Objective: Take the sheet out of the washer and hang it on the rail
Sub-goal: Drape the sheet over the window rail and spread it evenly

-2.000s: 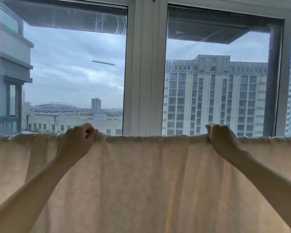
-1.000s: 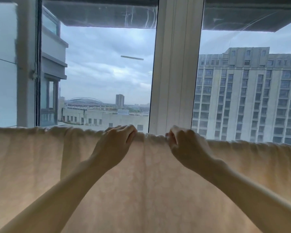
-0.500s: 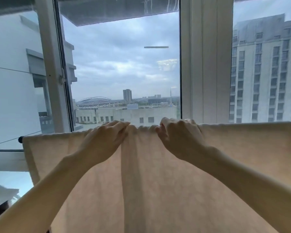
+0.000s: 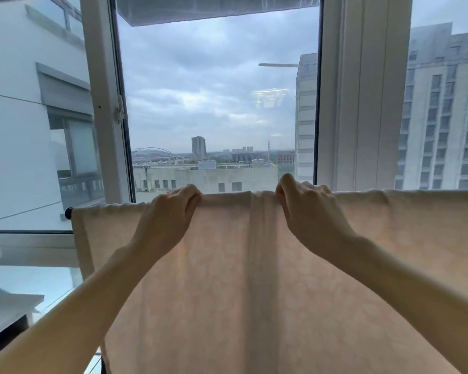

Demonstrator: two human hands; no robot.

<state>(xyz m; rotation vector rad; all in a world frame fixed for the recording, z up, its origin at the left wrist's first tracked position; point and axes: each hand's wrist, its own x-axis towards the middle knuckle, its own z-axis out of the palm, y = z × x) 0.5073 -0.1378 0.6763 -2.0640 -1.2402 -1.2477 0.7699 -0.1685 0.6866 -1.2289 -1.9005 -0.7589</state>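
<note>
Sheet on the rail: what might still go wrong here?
The sheet ends close to the rail tip on the left; if the left hand tugs it that way, the edge may slip off. The doubled fold beside the right hand might dry slowly if left bunched.

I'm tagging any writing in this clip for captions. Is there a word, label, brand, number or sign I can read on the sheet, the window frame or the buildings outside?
No readable text anywhere.
sheet: only a faint woven pattern, no tag or label in view.
window frame and its latch: no marking visible.
high-rise and the low buildings outside: any signs there are too small to make out.
</note>
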